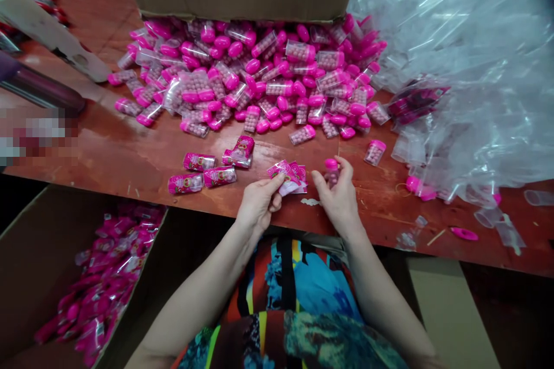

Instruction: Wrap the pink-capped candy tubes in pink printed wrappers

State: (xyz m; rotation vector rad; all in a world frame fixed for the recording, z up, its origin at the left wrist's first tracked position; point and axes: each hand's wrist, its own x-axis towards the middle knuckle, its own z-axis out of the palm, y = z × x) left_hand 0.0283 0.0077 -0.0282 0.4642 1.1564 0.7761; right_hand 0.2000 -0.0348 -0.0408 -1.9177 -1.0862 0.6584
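Pinched at least one pink printed wrapper (285,179) between thumb and fingers of the left hand (257,199), just below the middle of the frame, and held a small bottle (332,169) between thumb and fingers of the right hand (340,199), just right of there, pink cap towards the top. Had several wrapped bottles (220,176) lying left of centre on the red table (130,155), a heap of pink-capped bottles (259,81) across the upper middle, crumpled clear plastic (476,69) at upper right, and an open carton (26,253) of pink packs (108,265) at lower left.
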